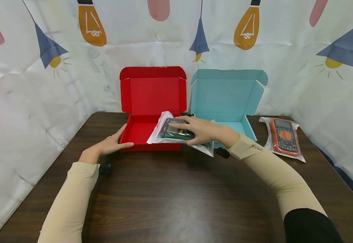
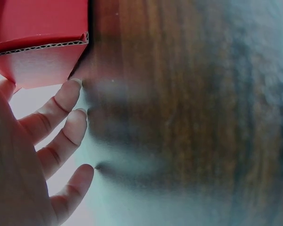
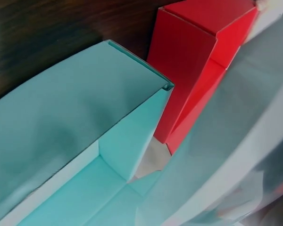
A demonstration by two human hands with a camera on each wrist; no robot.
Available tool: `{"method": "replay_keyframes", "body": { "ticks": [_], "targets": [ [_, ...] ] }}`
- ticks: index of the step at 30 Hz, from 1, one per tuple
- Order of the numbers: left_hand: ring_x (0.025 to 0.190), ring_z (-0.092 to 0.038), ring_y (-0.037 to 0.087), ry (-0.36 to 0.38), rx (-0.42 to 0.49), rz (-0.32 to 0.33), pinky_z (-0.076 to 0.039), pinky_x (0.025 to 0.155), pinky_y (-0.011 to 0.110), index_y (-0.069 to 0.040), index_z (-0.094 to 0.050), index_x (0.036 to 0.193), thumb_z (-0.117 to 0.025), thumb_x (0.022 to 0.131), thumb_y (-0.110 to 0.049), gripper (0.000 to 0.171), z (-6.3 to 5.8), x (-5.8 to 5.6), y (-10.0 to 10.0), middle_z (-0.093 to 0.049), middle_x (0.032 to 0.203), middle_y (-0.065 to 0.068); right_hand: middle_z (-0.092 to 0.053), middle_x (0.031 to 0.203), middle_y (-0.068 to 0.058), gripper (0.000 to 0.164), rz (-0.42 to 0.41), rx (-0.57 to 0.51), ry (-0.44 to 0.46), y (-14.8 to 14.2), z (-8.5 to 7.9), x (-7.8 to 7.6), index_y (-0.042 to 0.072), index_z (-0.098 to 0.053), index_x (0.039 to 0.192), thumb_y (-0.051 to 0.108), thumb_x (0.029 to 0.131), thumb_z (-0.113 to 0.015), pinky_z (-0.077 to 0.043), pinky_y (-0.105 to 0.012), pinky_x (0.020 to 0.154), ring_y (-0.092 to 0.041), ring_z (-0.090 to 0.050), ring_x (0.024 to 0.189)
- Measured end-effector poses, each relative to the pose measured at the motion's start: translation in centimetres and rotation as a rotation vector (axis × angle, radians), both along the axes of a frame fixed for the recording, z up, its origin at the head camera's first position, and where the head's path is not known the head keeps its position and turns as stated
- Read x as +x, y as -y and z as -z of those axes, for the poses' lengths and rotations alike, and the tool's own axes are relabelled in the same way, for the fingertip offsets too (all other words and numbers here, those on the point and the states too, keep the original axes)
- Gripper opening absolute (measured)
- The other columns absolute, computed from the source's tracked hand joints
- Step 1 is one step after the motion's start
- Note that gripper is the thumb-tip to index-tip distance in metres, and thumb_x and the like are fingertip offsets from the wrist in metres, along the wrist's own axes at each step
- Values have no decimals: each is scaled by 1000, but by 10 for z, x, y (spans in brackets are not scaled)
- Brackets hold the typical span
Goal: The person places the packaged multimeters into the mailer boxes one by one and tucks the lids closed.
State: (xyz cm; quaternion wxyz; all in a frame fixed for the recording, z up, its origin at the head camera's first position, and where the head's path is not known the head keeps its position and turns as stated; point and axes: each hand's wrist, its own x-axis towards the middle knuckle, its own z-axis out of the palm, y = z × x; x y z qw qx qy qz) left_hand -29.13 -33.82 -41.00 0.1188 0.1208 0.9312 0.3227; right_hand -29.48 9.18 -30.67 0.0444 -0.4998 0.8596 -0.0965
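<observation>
My right hand [image 1: 205, 130] grips a green-and-black device [image 1: 176, 129] in a clear plastic bag [image 1: 158, 130], over the right side of the open red box [image 1: 134, 132]. The bag trails down to the right beneath the hand. In the right wrist view the bag [image 3: 245, 141] blurs across the right side; the hand itself is out of that view. My left hand [image 1: 107, 144] rests at the red box's front left corner, thumb along the front. Its fingers [image 2: 68, 96] are spread and fairly straight beside the box wall [image 2: 37, 66] in the left wrist view.
An open teal box [image 1: 232, 126] stands right of the red one, its lid [image 1: 225, 92] raised. Farther right lies a bagged red multimeter [image 1: 285, 136] on the dark wooden table [image 1: 176, 195]. A patterned white cloth [image 1: 161, 50] hangs behind.
</observation>
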Motion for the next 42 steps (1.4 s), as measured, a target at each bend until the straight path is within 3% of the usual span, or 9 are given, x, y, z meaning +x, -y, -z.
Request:
{"method": "replay_keyframes", "body": {
  "ticks": [3, 11, 15, 22, 25, 27, 33, 38, 42],
  "targets": [
    [122, -43, 47, -6, 8, 11, -57, 83, 56, -22, 5, 166, -70, 86, -61, 116, 0, 1, 1, -33, 151, 30, -27, 164, -9, 88, -7, 7, 8, 6, 0, -4, 27, -33, 162, 26, 86, -76, -51, -45, 101, -30, -35, 138],
    [132, -36, 50, 54, 23, -24, -52, 96, 60, -15, 7, 165, -71, 88, -56, 117, -27, 25, -21, -27, 156, 31, -25, 165, -7, 88, -48, 64, 6, 25, 4, -13, 30, -29, 163, 28, 88, -74, -50, -43, 102, -27, -36, 138],
    [134, -36, 49, 61, 14, -43, -52, 97, 58, -14, 7, 165, -72, 89, -52, 116, -32, 28, -26, -26, 158, 29, -24, 165, -8, 87, -59, 62, 16, 34, 5, -17, 29, -29, 163, 27, 88, -73, -48, -43, 105, -27, -34, 140],
    [129, -38, 48, 17, -18, -28, -56, 88, 56, -25, 7, 166, -71, 85, -62, 118, -5, 3, -3, -29, 156, 27, -25, 165, -6, 88, -53, 56, 13, 48, 0, -22, 31, -29, 164, 28, 88, -74, -48, -40, 104, -25, -36, 139],
    [128, -37, 48, 7, -18, -11, -57, 86, 56, -26, 9, 165, -70, 86, -61, 117, 0, -2, 2, -29, 156, 28, -24, 165, -6, 88, -44, 65, 18, 52, -1, -24, 32, -28, 164, 29, 89, -74, -47, -40, 105, -24, -35, 139],
    [128, -37, 48, 9, -1, -1, -57, 86, 56, -25, 8, 165, -71, 86, -61, 118, -3, 0, 1, -29, 155, 28, -23, 166, -6, 89, -43, 72, 27, 55, -1, -25, 31, -27, 164, 29, 88, -74, -47, -40, 106, -24, -35, 140],
    [128, -38, 47, -9, -10, 7, -55, 87, 58, -25, 8, 165, -70, 86, -61, 117, 10, -10, 9, -29, 156, 27, -22, 166, -8, 90, -54, 74, 41, 63, 1, -30, 30, -27, 164, 27, 88, -75, -46, -40, 107, -25, -34, 141],
    [132, -40, 40, 11, -13, -46, -53, 93, 58, -35, 4, 165, -75, 82, -63, 119, 19, -16, 11, -33, 158, 18, -23, 166, -7, 93, -45, 78, 40, 69, 2, -33, 30, -27, 164, 27, 86, -78, -46, -40, 107, -25, -34, 141],
    [131, -40, 43, 10, -4, -32, -53, 93, 60, -34, 4, 165, -74, 82, -64, 118, 12, -10, 6, -34, 157, 21, -22, 166, -6, 93, -49, 92, 46, 75, 3, -34, 31, -26, 164, 29, 87, -78, -46, -39, 107, -25, -34, 141]
  ]
}}
